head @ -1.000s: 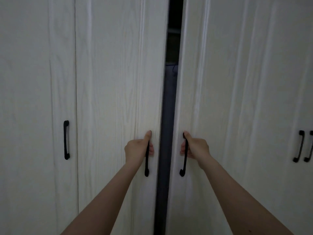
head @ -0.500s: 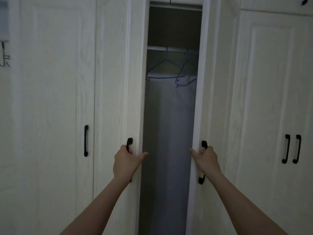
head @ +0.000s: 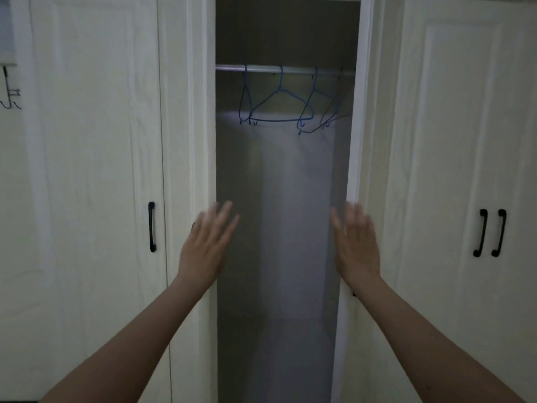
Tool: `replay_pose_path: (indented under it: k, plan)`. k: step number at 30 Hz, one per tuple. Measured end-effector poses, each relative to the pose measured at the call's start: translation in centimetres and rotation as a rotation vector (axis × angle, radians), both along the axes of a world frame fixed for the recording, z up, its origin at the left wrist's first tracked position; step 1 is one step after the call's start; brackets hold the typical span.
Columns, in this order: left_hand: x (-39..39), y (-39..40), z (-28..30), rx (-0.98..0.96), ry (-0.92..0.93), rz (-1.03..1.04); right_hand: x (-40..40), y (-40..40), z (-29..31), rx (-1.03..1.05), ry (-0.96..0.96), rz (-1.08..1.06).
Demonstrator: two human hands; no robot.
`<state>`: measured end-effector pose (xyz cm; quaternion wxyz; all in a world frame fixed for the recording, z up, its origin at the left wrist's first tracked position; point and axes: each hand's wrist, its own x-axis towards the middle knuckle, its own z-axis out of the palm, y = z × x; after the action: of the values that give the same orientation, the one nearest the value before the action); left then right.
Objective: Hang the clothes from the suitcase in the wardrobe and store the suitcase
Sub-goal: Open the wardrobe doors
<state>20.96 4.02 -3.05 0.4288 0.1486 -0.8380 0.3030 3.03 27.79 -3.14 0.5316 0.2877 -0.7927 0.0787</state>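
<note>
The white wardrobe stands in front of me with its two middle doors swung open, the left door (head: 186, 141) and the right door (head: 374, 141) seen almost edge-on. Inside, a metal rail (head: 284, 68) carries several empty blue wire hangers (head: 276, 106). The dim compartment below them holds nothing that I can see. My left hand (head: 206, 245) is raised with straight, blurred fingers at the left door's edge. My right hand (head: 356, 245) mirrors it at the right door's edge. Neither hand holds anything. The suitcase and clothes are out of view.
Closed wardrobe doors flank the opening, with a black handle (head: 151, 226) on the left one and a pair of black handles (head: 491, 232) on the right. A metal wall hook (head: 10, 91) hangs at the far left.
Both hands let go of the door handles and spread flat. The two doors swung from nearly closed to wide open, exposing the rail and hangers.
</note>
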Motion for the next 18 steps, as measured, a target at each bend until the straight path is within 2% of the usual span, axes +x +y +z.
replay_pose_path:
  k: [1,3,6,9,18]
  plan:
    - [0.1,0.4,0.2,-0.138,-0.175,0.069,-0.4,-0.1,-0.3,0.147,0.115,-0.025]
    - [0.0,0.6,0.4,-0.25,-0.467,0.259,-0.3,-0.5,-0.5,0.43,0.15,-0.15]
    - [0.4,0.3,1.0,-0.394,-0.584,0.437,1.7,-0.1,0.8,0.838,-0.099,-0.48]
    - [0.8,-0.5,0.6,-0.385,-0.549,0.407,2.7,0.4,0.8,0.938,-0.122,-0.627]
    - [4.9,-3.3,0.3,-0.327,-0.481,0.256,4.3,1.6,0.5,1.014,-0.093,-0.784]
